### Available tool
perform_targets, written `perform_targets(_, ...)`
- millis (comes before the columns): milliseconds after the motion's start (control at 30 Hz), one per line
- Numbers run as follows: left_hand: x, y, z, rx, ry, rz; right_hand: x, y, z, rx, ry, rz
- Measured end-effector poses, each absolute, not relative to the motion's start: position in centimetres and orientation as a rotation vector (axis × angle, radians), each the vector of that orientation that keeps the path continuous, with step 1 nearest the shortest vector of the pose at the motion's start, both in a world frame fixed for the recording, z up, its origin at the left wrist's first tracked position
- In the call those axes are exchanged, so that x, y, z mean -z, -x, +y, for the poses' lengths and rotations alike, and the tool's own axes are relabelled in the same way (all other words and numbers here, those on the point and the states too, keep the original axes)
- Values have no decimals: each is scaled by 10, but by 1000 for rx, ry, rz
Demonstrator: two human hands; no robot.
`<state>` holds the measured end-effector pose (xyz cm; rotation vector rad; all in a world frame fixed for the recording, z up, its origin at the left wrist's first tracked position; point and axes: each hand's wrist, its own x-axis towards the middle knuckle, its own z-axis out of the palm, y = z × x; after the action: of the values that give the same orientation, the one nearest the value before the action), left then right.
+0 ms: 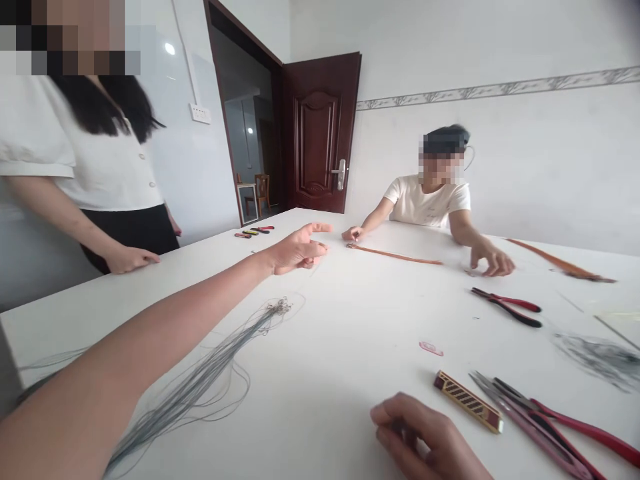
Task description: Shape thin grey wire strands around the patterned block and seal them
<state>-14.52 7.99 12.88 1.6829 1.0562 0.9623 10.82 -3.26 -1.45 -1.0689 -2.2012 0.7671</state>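
Observation:
My left hand reaches far across the white table, index finger stretched forward and thumb apart; I make out nothing held in it. Under my left forearm lies a long bundle of thin grey cords with small metal clasps at its far end. My right hand rests near the front edge, fingers loosely curled and tips slightly apart, with no object visible in it. Just beyond it are a gold and dark patterned bar, pink tweezers and red-handled pliers.
Across the table a seated person has both hands by an orange cord bundle. Another person stands at left, hand on the table. Other pliers, a pink tag, grey cords and small tools lie about.

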Motion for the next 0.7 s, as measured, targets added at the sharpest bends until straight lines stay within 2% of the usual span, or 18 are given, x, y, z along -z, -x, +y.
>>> perform_targets(200, -127, 47, 46, -888, -1518, 612, -48, -142, -25, -291, 1025, -1654)
perform_targets(300, -117, 16, 35, -825, -1344, 466, -73, -153, -27, -162, 1012, -1514)
perform_targets(700, -80, -6, 35, -776, -1220, 448, -66, -151, -22, -499, 1053, -1523)
